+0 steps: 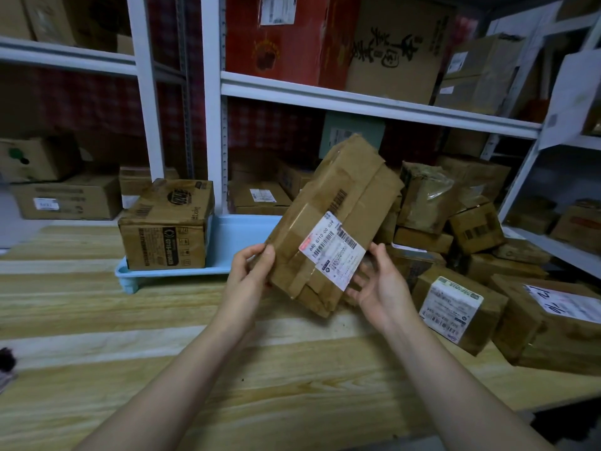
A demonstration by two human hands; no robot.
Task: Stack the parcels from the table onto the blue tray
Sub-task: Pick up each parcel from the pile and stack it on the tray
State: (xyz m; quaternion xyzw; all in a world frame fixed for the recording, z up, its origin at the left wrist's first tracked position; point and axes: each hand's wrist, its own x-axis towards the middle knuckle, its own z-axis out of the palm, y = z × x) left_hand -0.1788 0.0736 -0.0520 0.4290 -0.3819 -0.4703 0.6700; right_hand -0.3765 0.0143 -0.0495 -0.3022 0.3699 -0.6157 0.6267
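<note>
Up off the table (260,369) went the long parcel (338,203), top tilted to one o'clock! The left hand (247,278) pinched its lower edge, thumb in front; the right hand (380,288) cupped it underneath, fingers straight. At nine o'clock sat the blue tray (240,236), one carton (166,226) aboard. More parcels (455,304) were heaped at three o'clock.

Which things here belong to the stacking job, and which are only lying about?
For the job: long parcel, gripped by the left hand, supported by the right hand; blue tray; printed box on it; parcel pile on the table.
Lying about: shelf cartons; red carton; dark object at the table's left edge.
</note>
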